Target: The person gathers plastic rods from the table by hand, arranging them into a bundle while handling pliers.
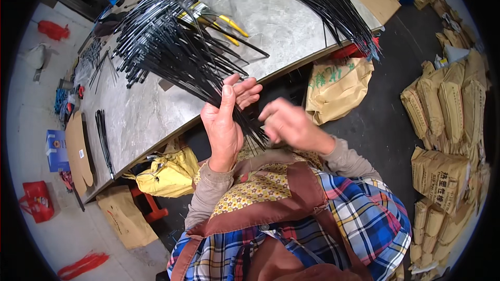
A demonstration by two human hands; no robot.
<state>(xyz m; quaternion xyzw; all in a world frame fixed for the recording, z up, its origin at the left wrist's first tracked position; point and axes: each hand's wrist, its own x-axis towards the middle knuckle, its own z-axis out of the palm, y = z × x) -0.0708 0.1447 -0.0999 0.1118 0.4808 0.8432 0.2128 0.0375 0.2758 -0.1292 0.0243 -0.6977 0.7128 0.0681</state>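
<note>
My left hand is closed around a thick bundle of long black cable ties. Their thin tails stick out below it toward my apron, while the other ends fan out over the table at upper left. Just right of those tails is my right hand, its fingers curled and smeared by motion. Whether it pinches anything cannot be made out. More black cable ties lie heaped on the grey table under and beyond the held bundle. A yellow-handled cutting tool pokes out of this heap.
Another pile of black cable ties lies at the right end of the grey table. A small bunch is at the left. Below the edge hang a yellow bag and brown paper sack. Stacked brown packages line the right.
</note>
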